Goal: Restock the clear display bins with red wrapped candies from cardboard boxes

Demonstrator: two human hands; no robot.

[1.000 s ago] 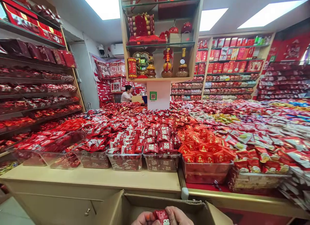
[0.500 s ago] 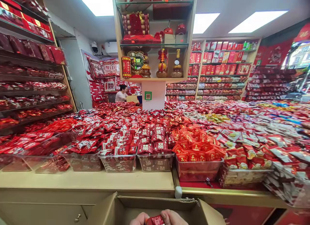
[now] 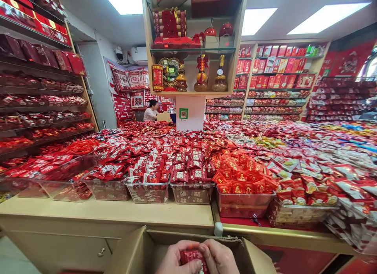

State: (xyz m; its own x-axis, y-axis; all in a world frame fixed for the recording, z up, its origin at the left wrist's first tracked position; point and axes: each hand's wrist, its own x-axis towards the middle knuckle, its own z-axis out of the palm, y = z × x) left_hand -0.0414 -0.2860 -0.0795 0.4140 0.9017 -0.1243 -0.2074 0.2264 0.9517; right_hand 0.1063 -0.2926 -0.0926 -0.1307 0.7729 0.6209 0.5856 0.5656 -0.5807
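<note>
Both my hands come together at the bottom of the view, over an open cardboard box [image 3: 129, 250]. Between them is a small stack of red wrapped packets [image 3: 193, 256] with white print. My left hand [image 3: 176, 258] curls round the packets from the left, its thumb across the front. My right hand [image 3: 219, 258] grips them from the right, fingers bent over the top edge. How many packets are held I cannot tell. Beyond the box, a clear bin of dark red packets [image 3: 191, 193] stands on the counter, beside a bin of orange-red packets [image 3: 246, 203].
A cream counter [image 3: 118, 215] runs behind the box, lined with several clear bins heaped with packets. A glass-shelved display cabinet [image 3: 193, 94] hangs above. Stocked shelves [image 3: 44, 93] stand at left. A person [image 3: 151, 111] sits at the back.
My hands have risen further into view with the red packets, and more of both hands shows. The camera has shifted slightly, so the shop scene sits a little further right.
</note>
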